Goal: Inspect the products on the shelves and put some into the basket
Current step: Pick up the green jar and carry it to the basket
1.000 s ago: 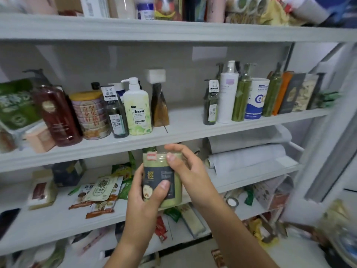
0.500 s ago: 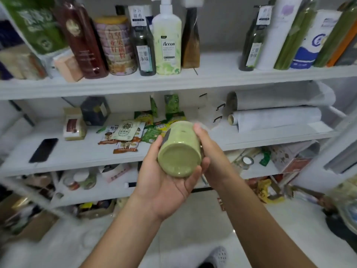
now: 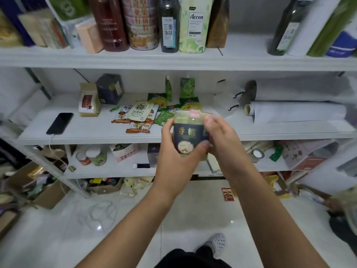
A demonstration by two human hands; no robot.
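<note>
A green jar (image 3: pixel 188 132) with a dark label and a pale green lid is upright in front of the middle shelf (image 3: pixel 96 136). My left hand (image 3: pixel 176 151) grips it from the left and below, thumb across the label's lower part. On the jar's right side my right hand (image 3: pixel 222 140) holds it, fingertips curled at the lid. At the far right edge a blurred greenish thing (image 3: pixel 350 207) shows; I cannot tell what it is.
Bottles and a tin (image 3: pixel 142 22) stand on the upper shelf. Snack packets (image 3: pixel 139 115), a black phone (image 3: pixel 59 123) on a cable, boxes and paper rolls (image 3: pixel 293 113) lie on the middle shelf. Cartons (image 3: pixel 48 194) and clutter sit on the floor.
The jar has turned from bottom-facing-me back to upright with its label toward me. The view has dropped lower, showing more of the floor and my foot.
</note>
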